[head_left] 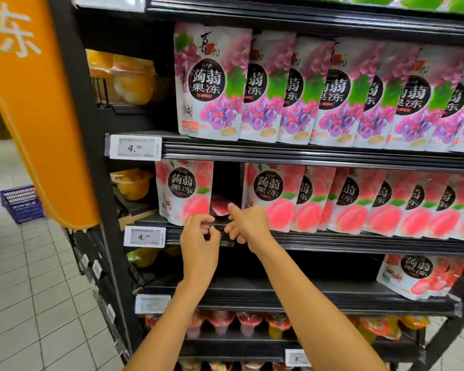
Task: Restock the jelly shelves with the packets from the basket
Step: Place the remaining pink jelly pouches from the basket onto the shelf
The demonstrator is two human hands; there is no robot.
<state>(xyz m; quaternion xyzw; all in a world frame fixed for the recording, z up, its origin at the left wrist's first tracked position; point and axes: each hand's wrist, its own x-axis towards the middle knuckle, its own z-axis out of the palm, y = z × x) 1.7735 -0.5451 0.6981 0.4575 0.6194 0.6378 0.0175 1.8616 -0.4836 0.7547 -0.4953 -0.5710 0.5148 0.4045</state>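
Grape packets (212,81) filled the upper shelf edge to edge, standing upright and overlapping. On the middle shelf (359,243) the peach packets (359,202) stood in a full row to the right and one single peach packet (184,191) stood at the left end. A dark gap lay between them, and in it a fallen packet (220,208) lay flat on the shelf floor. On the shelf below (279,290) only a strawberry packet (418,277) showed at the far right, the rest of its front unfilled. Judgement: the task was partway done, with the top row finished, the peach row short by the gap, and the lower shelf hardly begun. The basket (22,203) sat on the floor tiles well apart to the left, behind the orange column (38,129); its contents could not be made out. Neither hand carried a packet. The left hand (200,231) was at the front rail of the middle shelf, just right of the price tag (144,236), with its fingers curled in close. Whether they pinched the rail or closed on nothing could not be told. The right hand (248,223) was just beside it, with the index finger out straight into the gap, its tip at or on the fallen packet. Its other fingers were bent under and held nothing.
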